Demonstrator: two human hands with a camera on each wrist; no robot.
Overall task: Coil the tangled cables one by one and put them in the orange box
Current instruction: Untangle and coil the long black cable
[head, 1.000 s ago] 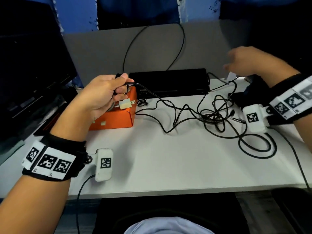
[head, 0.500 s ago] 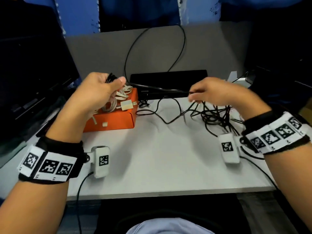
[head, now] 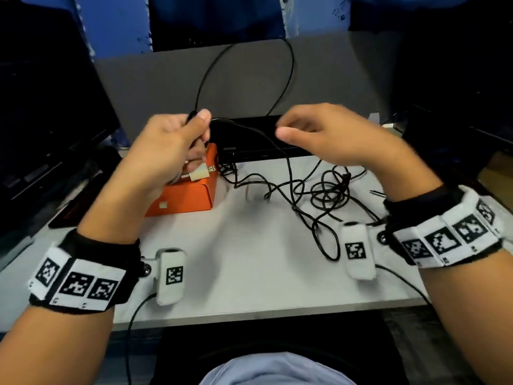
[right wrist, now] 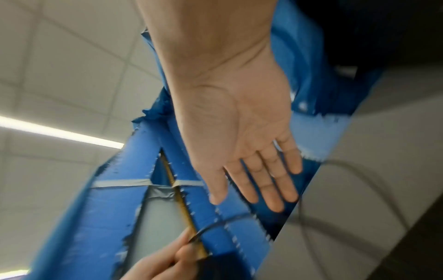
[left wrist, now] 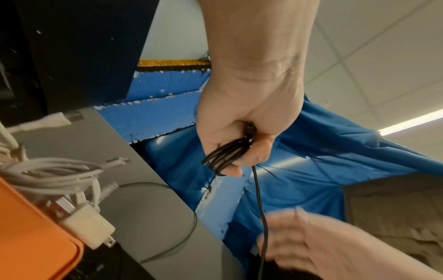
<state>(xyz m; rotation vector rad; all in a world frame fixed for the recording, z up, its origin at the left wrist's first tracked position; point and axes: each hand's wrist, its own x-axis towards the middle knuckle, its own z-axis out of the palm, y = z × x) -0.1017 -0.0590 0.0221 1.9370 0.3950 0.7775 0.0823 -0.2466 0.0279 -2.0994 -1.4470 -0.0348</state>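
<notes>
My left hand (head: 177,140) is raised above the orange box (head: 191,197) and grips several small loops of a thin black cable (left wrist: 227,153) between thumb and fingers. From that bundle the black cable (head: 280,151) trails right and down into a loose tangle of black cables (head: 327,190) on the white table (head: 249,259). My right hand (head: 313,134) hovers just right of the left hand, with its fingers (right wrist: 271,180) straight and spread, holding nothing. White cables and a white charger plug (left wrist: 88,230) lie in the orange box (left wrist: 31,244).
A flat black device (head: 249,143) lies behind the box and the tangle, with a black wire looping up the grey partition (head: 155,84). Dark monitors stand at the left (head: 47,107) and far right. A small metal plug (head: 377,193) lies at the right.
My right hand has let go of the black cable it was pinching and has moved up toward the left hand, fingers now spread. The left hand still grips its coil above the box.
</notes>
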